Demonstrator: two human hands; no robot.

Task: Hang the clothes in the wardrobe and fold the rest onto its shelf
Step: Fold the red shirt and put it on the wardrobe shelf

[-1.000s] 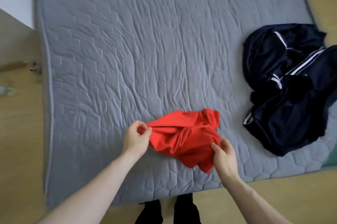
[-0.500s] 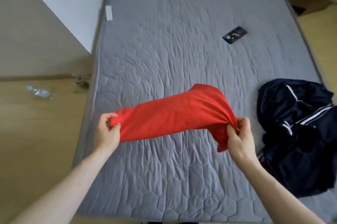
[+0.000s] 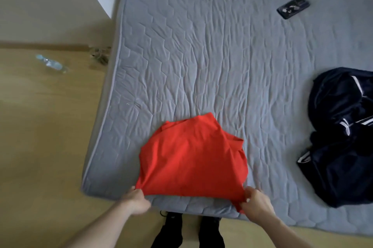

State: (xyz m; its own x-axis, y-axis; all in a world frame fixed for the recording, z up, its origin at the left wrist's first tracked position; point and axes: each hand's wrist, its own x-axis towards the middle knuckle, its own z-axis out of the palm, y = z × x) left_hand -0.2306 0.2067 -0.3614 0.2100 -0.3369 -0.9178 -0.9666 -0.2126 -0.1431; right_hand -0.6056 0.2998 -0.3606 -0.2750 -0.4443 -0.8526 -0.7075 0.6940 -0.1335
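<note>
Spreading stage of the fold: red garment (image 3: 191,156) laid at the mattress's (image 3: 201,55) six-o'clock edge, near corners pinched by left hand (image 3: 137,200) and right hand (image 3: 256,200); next, likely smoothing flat, then folding sides inward, dark tracksuit (image 3: 343,136) waiting at three o'clock.

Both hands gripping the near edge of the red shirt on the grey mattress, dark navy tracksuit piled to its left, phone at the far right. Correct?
One thing is off. The head view shows the dark navy tracksuit with white stripes piled to the right of the red fabric shirt, not the left. The rest holds: left hand and right hand grip its near edge on the grey quilted mattress, black phone far right.
</note>
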